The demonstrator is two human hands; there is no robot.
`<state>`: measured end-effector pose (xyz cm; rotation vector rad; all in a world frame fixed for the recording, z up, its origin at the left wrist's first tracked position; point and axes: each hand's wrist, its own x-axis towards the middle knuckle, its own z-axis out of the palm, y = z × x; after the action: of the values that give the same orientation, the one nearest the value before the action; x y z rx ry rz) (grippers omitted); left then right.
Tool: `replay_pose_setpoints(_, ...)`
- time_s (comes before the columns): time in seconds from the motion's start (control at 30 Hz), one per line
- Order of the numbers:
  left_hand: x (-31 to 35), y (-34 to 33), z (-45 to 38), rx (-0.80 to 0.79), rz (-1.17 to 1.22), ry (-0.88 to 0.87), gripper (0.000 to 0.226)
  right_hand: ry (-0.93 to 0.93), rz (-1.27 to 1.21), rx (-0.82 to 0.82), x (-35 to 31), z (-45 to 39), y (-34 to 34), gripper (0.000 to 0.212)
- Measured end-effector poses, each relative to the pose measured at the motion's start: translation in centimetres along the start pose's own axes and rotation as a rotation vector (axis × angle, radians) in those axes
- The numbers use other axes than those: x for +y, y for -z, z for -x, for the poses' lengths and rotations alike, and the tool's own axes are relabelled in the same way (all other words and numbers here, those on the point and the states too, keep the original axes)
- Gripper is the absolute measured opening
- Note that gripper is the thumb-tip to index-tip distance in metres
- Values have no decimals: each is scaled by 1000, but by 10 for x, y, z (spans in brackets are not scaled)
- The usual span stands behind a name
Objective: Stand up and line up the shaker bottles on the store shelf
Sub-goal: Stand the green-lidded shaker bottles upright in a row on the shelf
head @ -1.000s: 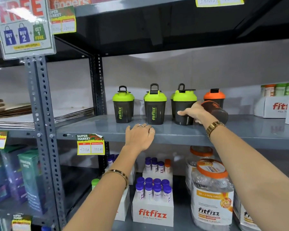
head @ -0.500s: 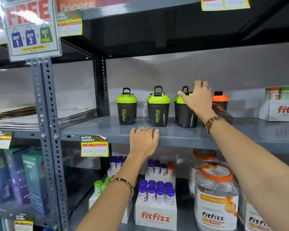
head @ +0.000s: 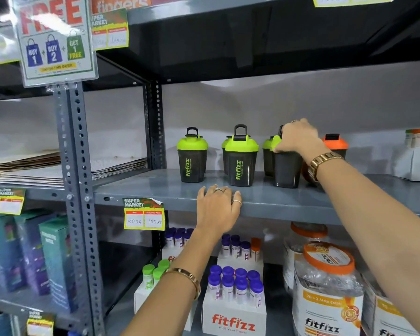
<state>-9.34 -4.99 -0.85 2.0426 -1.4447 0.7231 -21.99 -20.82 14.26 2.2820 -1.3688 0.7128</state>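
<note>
Three dark shaker bottles with green lids stand upright on the grey shelf (head: 155, 187): one at the left (head: 192, 156), one in the middle (head: 241, 158) and one at the right (head: 286, 168). More green-lidded bottles stand partly hidden behind the middle and right ones. My right hand (head: 298, 138) grips the lid of the right bottle from above. An orange-lidded bottle (head: 335, 144) stands behind my right wrist, and a toppled one beside it is mostly hidden. My left hand (head: 218, 207) rests flat on the shelf's front edge, holding nothing.
A white Fitfizz box (head: 415, 163) sits at the shelf's right end. Below are boxes of small purple-capped tubes (head: 235, 284) and large jars with orange lids (head: 327, 287). A steel upright (head: 75, 190) with a promo sign (head: 54, 37) stands left, flat cardboard (head: 34, 168) beyond it.
My right hand rose from the side of the right green-lidded bottle to its lid and closed on it. My left hand stayed on the shelf edge.
</note>
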Motion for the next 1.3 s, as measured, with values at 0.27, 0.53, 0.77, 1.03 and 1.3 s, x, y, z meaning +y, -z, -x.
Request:
replay_pose_setpoints(0.27, 0, 0, 1, 2, 12, -5, 60, 50, -189, -205, 22, -3, 13, 45)
replay_pose_setpoints(0.53, 1, 1, 0, -7, 29, -7, 61, -45, -600, -75, 23, -5, 11, 45)
replay_pose_setpoints(0.77, 1, 0, 0, 2, 36, -3, 59, 1, -391, 56, 11, 8, -18, 72)
replay_pose_setpoints(1.03, 0, 0, 0, 10, 29, -9, 58, 52, -488, -47, 27, -3, -10, 76)
replay_pose_setpoints(1.3, 2, 2, 2, 11, 27, -3, 61, 58, -781, -159, 41, -7, -16, 74)
